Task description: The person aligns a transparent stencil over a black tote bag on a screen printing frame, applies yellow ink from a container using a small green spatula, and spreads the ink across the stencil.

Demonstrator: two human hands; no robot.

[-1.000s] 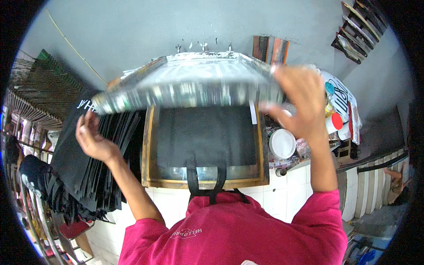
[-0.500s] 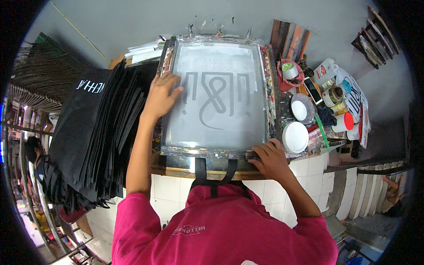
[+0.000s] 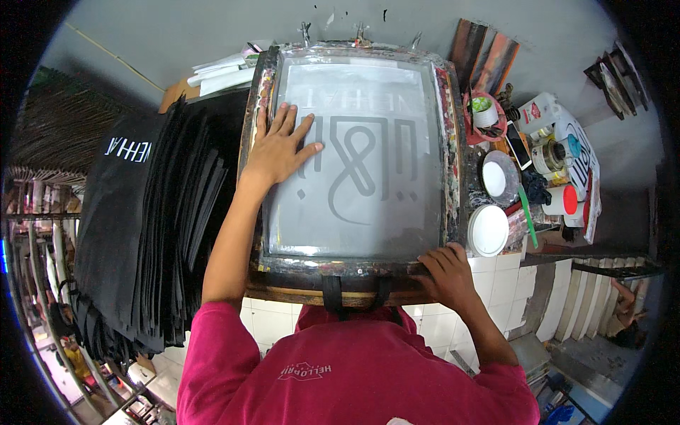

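In front of me lies a screen printing frame with paint-stained edges and a grey mesh, which bears a curling dark design. My left hand rests on the left part of the mesh with its fingers spread. At the frame's near right corner, my right hand has its fingers bent over the edge, gripping it. A black fabric piece shows at the near side, its two strap ends hanging out from beneath the frame; the rest of it is hidden.
A thick stack of black bags with white print stands on the left. To the right are a white lid, a grey bowl, a phone, a pink bucket and several jars. Metal clamps stand behind the frame.
My left hand has moved from the frame's left edge onto the mesh, fingers spreading. My right hand stays at the near right corner. The whole view has shifted slightly.
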